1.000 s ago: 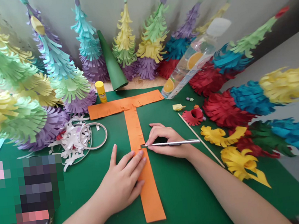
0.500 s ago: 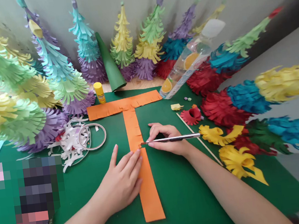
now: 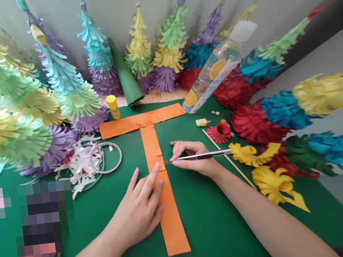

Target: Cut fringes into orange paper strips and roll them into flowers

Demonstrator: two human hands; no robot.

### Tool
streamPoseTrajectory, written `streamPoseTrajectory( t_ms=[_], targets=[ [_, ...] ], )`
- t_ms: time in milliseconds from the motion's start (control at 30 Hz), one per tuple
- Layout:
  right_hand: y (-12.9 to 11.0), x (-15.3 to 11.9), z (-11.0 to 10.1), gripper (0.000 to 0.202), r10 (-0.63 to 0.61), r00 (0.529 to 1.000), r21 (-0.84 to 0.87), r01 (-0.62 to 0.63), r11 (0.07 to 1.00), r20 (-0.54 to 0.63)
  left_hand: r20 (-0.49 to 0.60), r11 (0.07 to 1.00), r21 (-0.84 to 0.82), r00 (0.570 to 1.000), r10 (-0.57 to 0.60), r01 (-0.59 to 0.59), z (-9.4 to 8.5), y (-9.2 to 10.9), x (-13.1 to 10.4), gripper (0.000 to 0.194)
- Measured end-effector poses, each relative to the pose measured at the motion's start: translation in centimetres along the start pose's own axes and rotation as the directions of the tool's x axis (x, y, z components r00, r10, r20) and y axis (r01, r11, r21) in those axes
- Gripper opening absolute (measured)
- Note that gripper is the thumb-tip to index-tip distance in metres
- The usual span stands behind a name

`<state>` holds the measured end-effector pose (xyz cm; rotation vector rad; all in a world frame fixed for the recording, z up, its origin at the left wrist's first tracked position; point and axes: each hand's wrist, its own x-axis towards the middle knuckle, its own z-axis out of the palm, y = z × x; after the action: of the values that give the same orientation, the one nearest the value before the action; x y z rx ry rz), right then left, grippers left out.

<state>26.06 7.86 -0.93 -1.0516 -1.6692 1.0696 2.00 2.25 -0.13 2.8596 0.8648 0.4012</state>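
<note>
An orange paper strip (image 3: 171, 212) lies lengthwise in front of me, with short cuts along the upper part of its right edge. My left hand (image 3: 141, 205) rests on its left side, fingers spread, the index fingertip pressing near the cuts. From the right, my right hand (image 3: 194, 158) pinches a slim silver craft knife (image 3: 204, 155), its thin tip at the strip's right edge just beside my left index finger. Across the strip's far end lies a second orange strip (image 3: 121, 126), fringed along its near edge.
A yellow glue stick (image 3: 113, 107), green paper cone (image 3: 126, 75) and leaning plastic bottle (image 3: 211, 73) stand behind. Left are white paper scraps (image 3: 83, 162), a tape ring (image 3: 120, 156) and a blurred phone (image 3: 43, 227). Right lie a thin stick (image 3: 228, 159) and yellow fringed paper (image 3: 270, 185). Fringed paper trees (image 3: 100, 58) surround the green mat (image 3: 106, 211).
The knife tip has moved slightly right and away from me, to the strip's edge. My left index finger has lifted forward, apart from the other fingers.
</note>
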Motion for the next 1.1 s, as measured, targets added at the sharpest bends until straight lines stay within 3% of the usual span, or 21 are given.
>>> streamPoseTrajectory(
  t_ms=[433, 767, 1100],
  targets=[
    [0.3, -0.1, 0.0, 0.012, -0.023, 1.000, -0.059, 0.024, 0.998, 0.003, 0.000, 1.000, 0.025, 1.000, -0.007, 0.007, 0.3, -0.2, 0.2, 0.043],
    [-0.4, -0.1, 0.8, 0.009, -0.177, 0.968, -0.156, 0.206, 0.966, 0.178, -0.164, 0.995, 0.089, 0.984, 0.066, -0.052, 1.0, 0.4, 0.2, 0.034],
    [-0.7, 0.1, 0.7, 0.006, -0.163, 0.952, -0.189, 0.215, 0.958, 0.258, -0.036, 0.994, 0.112, 0.999, 0.026, -0.022, 0.5, 1.2, -0.2, 0.050]
  ],
)
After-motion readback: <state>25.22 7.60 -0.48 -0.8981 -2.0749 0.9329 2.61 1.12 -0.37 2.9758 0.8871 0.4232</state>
